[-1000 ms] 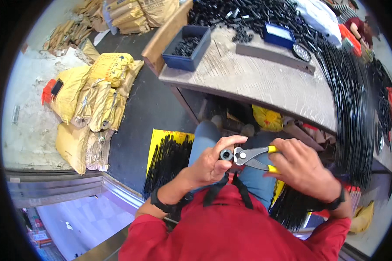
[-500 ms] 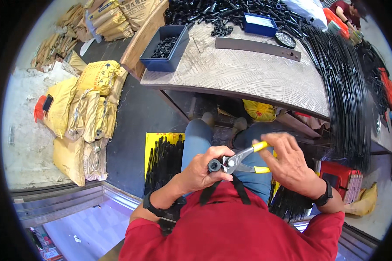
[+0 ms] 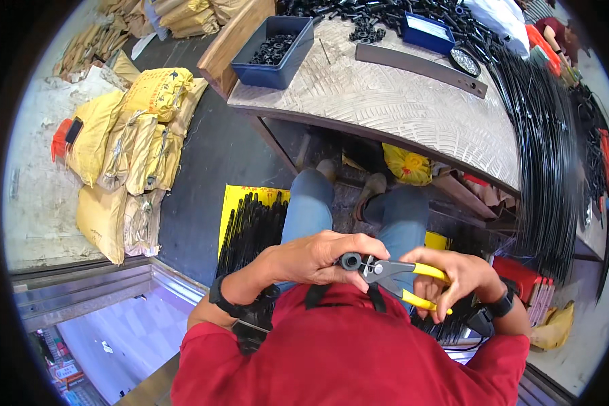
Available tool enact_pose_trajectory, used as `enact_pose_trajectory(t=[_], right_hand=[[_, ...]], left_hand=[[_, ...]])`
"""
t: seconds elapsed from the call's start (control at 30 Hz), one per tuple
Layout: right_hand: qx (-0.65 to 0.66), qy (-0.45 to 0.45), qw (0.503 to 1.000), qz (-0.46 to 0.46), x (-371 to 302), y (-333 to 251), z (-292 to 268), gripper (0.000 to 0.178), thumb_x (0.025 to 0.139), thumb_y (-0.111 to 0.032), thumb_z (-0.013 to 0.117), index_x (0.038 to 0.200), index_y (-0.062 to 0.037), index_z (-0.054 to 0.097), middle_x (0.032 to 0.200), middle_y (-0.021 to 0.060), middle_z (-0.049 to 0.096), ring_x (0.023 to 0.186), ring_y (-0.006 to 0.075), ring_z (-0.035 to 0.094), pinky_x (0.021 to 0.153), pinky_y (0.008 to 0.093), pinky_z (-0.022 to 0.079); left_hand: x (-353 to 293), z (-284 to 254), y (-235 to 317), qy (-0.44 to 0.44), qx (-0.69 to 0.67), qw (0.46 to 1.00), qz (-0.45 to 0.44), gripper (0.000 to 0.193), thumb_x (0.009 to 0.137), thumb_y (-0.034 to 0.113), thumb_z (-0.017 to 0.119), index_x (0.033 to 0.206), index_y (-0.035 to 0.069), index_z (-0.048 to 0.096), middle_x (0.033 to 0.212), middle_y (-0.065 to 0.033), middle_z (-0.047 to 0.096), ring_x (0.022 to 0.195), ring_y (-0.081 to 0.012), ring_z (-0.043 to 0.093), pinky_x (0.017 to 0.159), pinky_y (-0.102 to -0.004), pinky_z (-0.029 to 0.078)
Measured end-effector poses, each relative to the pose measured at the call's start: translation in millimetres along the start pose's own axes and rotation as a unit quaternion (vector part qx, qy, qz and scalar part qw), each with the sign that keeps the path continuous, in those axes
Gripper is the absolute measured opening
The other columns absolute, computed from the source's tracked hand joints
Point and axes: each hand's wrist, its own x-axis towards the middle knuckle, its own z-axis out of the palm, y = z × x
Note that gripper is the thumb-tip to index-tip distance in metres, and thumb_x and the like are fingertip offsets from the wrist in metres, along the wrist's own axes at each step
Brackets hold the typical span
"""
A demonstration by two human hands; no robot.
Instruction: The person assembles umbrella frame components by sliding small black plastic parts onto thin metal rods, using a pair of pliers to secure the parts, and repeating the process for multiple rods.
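In front of my red shirt, my left hand [image 3: 318, 258] is closed around a short black tube [image 3: 350, 261], its round hollow end facing up. A pair of pliers [image 3: 390, 269] with a grey metal head and yellow handles lies between my hands. Its jaws are at my left fingertips beside the tube; exactly what they touch is hidden. My right hand [image 3: 461, 272] has its fingers wrapped about the handles, which stand spread apart. Below my left forearm, a bundle of long black rods [image 3: 247, 227] lies on a yellow sheet [image 3: 231, 203].
Ahead stands a workbench [image 3: 413, 111] bearing a blue bin [image 3: 277, 73] of small black parts, a flat metal bar [image 3: 419, 69], a blue box [image 3: 427, 34] and a round dish [image 3: 464, 61]. Long black strands [image 3: 545, 155] hang over its right side. Yellow sacks [image 3: 101, 145] are stacked at left.
My right hand has closed around the pliers' handles, where before it was loosely spread beside them. The pliers and both hands have shifted slightly right. The view has tilted slightly.
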Motion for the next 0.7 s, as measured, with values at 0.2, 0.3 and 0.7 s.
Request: enact_pose_trajectory(t=[0.2,0.3,0.7], right_hand=[[-0.613,0.365,0.69,-0.121,8.1,2.6,25.5,0.038,0.074,-0.01,0.059,0.11,-0.0036,0.049,0.087,0.0118,0.058,0.071,0.0253,0.06,0.057,0.0336,0.045],[-0.199,0.058,0.978,0.007,-3.8,-9.1,10.7,0.03,0.079,-0.005,0.054,0.109,-0.0016,0.048,0.087,0.0151,0.06,0.068,0.0257,0.062,0.058,0.0322,0.047],[-0.624,0.322,0.698,-0.143,28.1,-1.0,12.2,0.034,0.061,-0.006,0.059,0.095,-0.0097,0.057,0.102,0.0087,0.053,0.079,0.0215,0.053,0.069,0.0329,0.044]], left_hand=[[5.2,4.0,6.3,0.101,0.026,0.995,-0.01,0.057,0.068,0.02,0.072,0.115,0.003,0.046,0.113,-0.0159,0.054,0.085,-0.0248,0.06,0.072,-0.0319,0.048],[5.0,-3.0,7.5,0.029,-0.03,0.999,-0.007,0.057,0.069,0.02,0.072,0.116,0.002,0.045,0.114,-0.0159,0.054,0.09,-0.0252,0.059,0.074,-0.0319,0.048],[0.2,8.4,-0.8,0.19,0.086,0.977,-0.048,0.055,0.072,0.036,0.067,0.109,0.001,0.047,0.093,-0.0086,0.053,0.076,-0.0176,0.055,0.067,-0.0273,0.043]])
